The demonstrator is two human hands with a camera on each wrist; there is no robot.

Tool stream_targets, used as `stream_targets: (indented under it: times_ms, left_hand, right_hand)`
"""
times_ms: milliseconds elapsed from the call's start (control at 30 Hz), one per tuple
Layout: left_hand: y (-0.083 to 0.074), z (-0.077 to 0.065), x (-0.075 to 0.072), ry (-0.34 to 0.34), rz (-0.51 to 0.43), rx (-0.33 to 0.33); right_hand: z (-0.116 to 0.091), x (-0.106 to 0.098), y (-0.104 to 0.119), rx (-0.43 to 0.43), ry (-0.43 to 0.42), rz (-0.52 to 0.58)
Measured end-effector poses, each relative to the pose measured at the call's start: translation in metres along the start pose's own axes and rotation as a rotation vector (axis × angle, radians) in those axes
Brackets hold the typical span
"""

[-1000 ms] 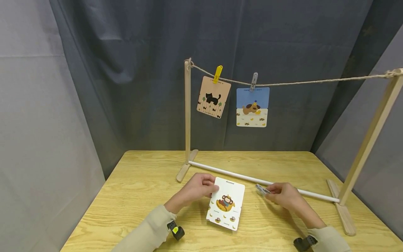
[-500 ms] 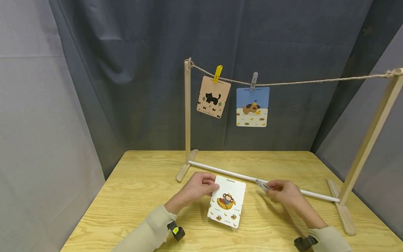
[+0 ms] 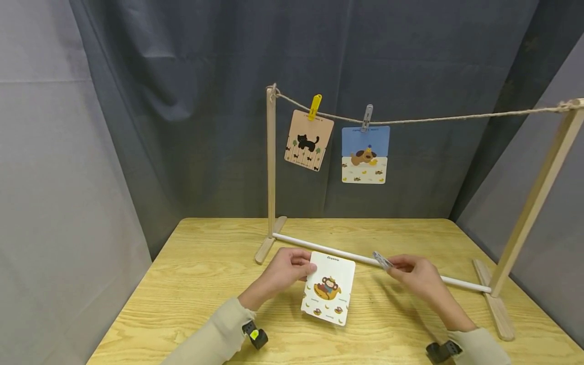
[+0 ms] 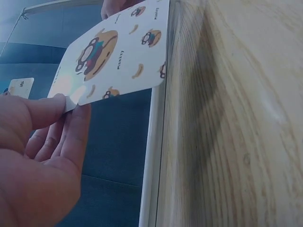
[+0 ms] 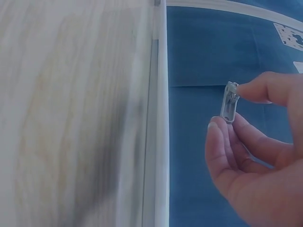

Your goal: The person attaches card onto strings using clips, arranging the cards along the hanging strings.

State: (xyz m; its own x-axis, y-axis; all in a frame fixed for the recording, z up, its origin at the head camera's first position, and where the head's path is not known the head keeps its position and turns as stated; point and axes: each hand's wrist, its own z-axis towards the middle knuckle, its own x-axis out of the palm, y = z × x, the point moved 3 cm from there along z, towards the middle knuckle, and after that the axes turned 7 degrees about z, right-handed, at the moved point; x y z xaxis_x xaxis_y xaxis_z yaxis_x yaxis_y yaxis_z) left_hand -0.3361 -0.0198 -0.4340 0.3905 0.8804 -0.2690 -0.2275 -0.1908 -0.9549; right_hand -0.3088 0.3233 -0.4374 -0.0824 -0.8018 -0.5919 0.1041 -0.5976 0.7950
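A white card with a monkey picture is held above the table, tilted. My left hand pinches it by its left edge near the top, thumb in front; the left wrist view shows the thumb and fingertips on the card's edge. To the right, my right hand holds a grey clothespin between thumb and fingers, apart from the card. In the right wrist view the clothespin stands nearly upright between thumb and fingertips.
A string runs between two wooden posts. From it hang a black cat card on a yellow clothespin and a dog card on a grey clothespin. A white rod joins the stand's feet on the wooden table.
Both hands have risen slightly, the left with the monkey card and the right with the clothespin. The clothespin has turned a little in the fingers. The hanging cards stay in place.
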Motion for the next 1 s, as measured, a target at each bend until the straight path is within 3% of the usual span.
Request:
stream_targets:
  times_ms: [667,1000]
  left_hand:
    - [0.001,0.003,0.000,-0.058,0.023,0.035]
    - [0.001,0.001,0.001,-0.065,-0.009,0.011]
  right_hand:
    - [-0.007,-0.015,0.015,-0.127,-0.182,0.096]
    - [-0.012,-0.023,0.014,-0.192,-0.283,0.191]
